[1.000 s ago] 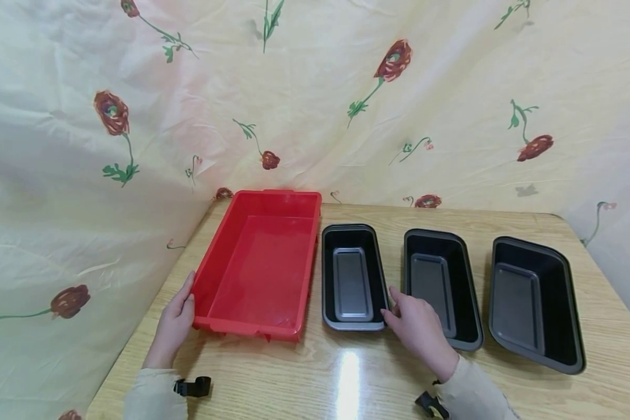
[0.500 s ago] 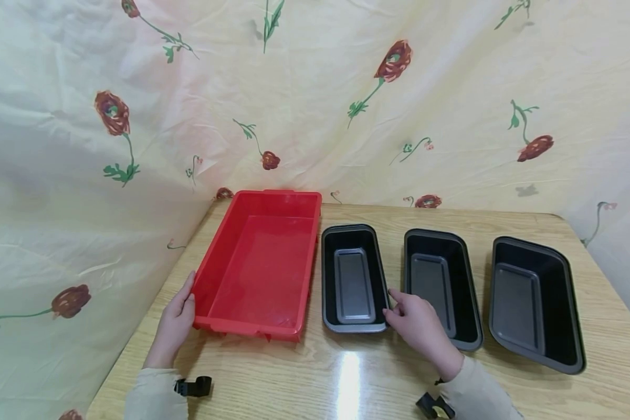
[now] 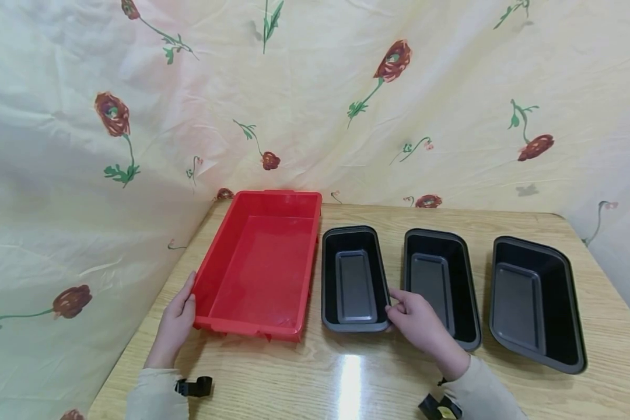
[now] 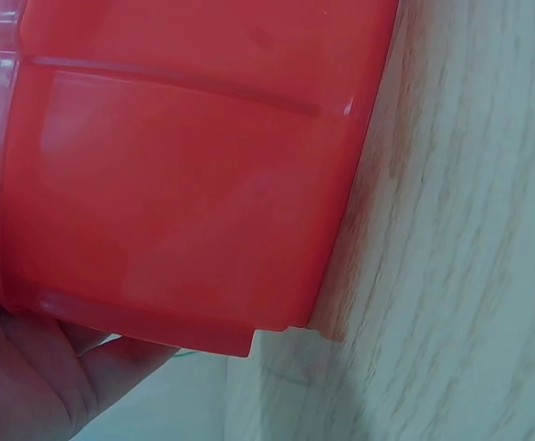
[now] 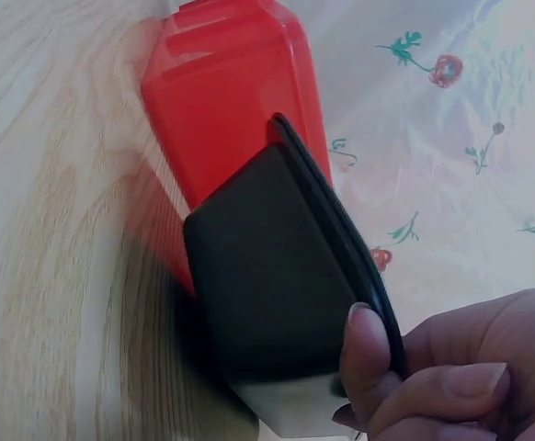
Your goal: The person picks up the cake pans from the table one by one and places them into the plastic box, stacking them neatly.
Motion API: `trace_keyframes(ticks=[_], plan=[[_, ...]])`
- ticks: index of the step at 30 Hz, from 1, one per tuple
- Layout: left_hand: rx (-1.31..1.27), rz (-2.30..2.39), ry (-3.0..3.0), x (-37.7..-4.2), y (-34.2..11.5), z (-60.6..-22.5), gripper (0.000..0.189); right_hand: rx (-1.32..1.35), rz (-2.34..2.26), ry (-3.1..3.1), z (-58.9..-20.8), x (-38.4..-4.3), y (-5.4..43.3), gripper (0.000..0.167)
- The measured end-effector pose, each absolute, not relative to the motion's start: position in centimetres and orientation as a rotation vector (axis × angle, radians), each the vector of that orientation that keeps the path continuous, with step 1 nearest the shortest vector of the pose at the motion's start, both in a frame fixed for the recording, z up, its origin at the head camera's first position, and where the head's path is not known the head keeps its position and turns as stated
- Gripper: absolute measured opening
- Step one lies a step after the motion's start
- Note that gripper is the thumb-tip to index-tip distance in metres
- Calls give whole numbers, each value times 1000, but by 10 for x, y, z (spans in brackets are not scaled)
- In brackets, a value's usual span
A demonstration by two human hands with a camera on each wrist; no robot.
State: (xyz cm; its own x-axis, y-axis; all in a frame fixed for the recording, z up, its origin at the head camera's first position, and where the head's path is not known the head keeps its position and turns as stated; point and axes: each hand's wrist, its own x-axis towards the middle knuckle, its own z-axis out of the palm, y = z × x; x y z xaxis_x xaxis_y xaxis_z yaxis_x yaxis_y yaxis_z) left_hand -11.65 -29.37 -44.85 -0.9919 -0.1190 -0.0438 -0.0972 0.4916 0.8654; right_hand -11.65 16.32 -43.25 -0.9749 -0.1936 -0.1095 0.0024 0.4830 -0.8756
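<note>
A red rectangular tray (image 3: 265, 268) stands on the left of the table. My left hand (image 3: 175, 318) grips its near left side, with the fingers at the rim in the left wrist view. Just right of the tray is the smallest dark loaf pan (image 3: 356, 286), its inside bare. The right hand (image 3: 420, 324) pinches that pan's near right corner by the rim. In the right wrist view, fingertips (image 5: 366, 340) press against the pan's dark outer wall (image 5: 258, 276). Whether the pan's base touches the table I cannot tell.
Two larger dark loaf pans stand in a row to the right: a middle loaf pan (image 3: 430, 286), close to my right hand, and a largest loaf pan (image 3: 517, 309). All rest on a wooden table (image 3: 273, 379). Flowered cloth (image 3: 315, 105) hangs behind and to the sides.
The smallest loaf pan has shifted very slightly towards me, and my right hand has moved a little to the right with a fuller hold on its rim. My left hand and the tray stay put.
</note>
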Motion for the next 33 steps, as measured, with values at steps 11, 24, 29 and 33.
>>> trace_keyframes(ticks=[11,24,29,33], plan=[[213,-1578,-2684,-116,-293,-450,54,-87,-1738,2306,-433,-117,165,51],[246,-1606,-2675,-116,-292,-448,53,-40,-1864,2194,-434,-116,168,51],[258,-1619,-2676,-115,-293,-448,53,-38,-1885,2173,-432,-114,169,50],[252,-1631,-2671,-115,-293,-448,53,-12,-1900,2177,-431,-112,170,49]])
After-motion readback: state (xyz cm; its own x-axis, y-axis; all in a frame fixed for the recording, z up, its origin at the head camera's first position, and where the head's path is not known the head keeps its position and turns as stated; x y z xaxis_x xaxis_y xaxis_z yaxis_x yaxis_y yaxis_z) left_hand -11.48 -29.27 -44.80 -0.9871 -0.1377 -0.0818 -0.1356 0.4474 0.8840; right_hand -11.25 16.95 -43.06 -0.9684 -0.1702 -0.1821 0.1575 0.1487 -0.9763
